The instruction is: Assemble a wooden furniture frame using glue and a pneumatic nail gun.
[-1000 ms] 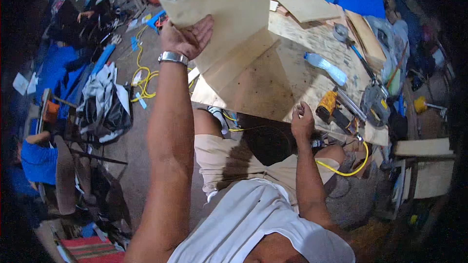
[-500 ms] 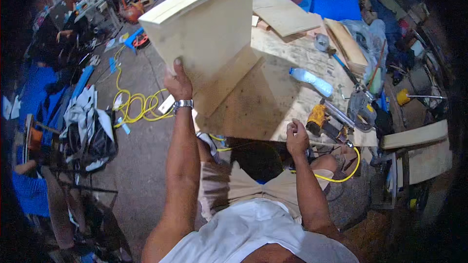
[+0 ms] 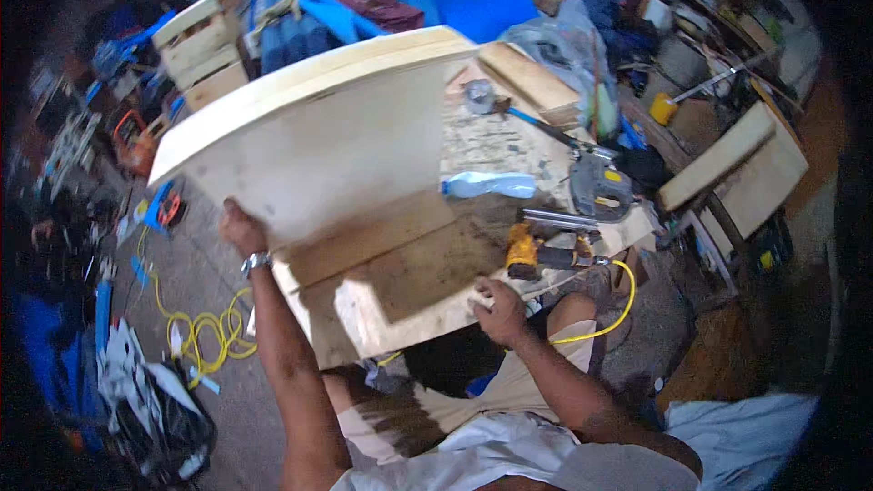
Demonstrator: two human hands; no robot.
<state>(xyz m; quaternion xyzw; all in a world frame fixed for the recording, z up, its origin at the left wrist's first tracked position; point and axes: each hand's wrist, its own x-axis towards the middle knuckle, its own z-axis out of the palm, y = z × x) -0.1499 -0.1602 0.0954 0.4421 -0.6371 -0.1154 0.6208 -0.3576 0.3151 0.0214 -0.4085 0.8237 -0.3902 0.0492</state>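
My left hand [image 3: 245,228], with a metal-banded watch at its wrist, grips the lower left edge of a pale wooden panel [image 3: 327,155]. A thick curved strip [image 3: 309,75] runs along the panel's top, which is raised and tilted over the plywood worktop [image 3: 400,332]. My right hand [image 3: 500,311] is at the worktop's front edge with its fingers curled; whatever is inside them is hidden. Just beyond that hand lies a yellow and black air nailer [image 3: 523,252] with a yellow hose [image 3: 630,295]. A clear plastic bottle [image 3: 491,185] lies on its side farther back.
A grey power saw [image 3: 601,189], a blue-handled hammer [image 3: 536,121] and a tape roll [image 3: 479,96] are on the worktop's right. Another curved wooden piece [image 3: 755,164] stands off to the right. Yellow cable [image 3: 209,341] coils on the floor at left.
The view has swung to the right, so the worktop and tools sit farther left. The panel in my left hand appears lower and farther left. My right hand stays by the worktop's front edge.
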